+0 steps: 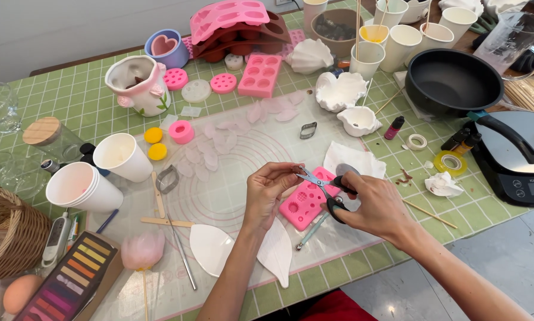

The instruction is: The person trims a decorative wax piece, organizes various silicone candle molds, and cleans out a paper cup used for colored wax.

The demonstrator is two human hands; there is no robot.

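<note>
My right hand (374,205) grips small black-handled scissors (323,185), their blades pointing left toward my left hand (268,191). The left hand's fingertips are pinched together at the scissor tips on something small that I cannot make out. Both hands hover over a clear silicone mat (231,196). A pink silicone mould (305,205) lies right under the scissors. Two white petal-shaped pieces (213,248) rest on the mat near my left forearm.
Paper cups (88,187) stand at the left beside a wicker basket (8,238) and a box of coloured pastels (71,276). A black pan (451,80) and a kitchen scale (522,172) sit at the right. Pink moulds (237,24), white shell dishes (340,90) and tape rolls (450,161) crowd the back.
</note>
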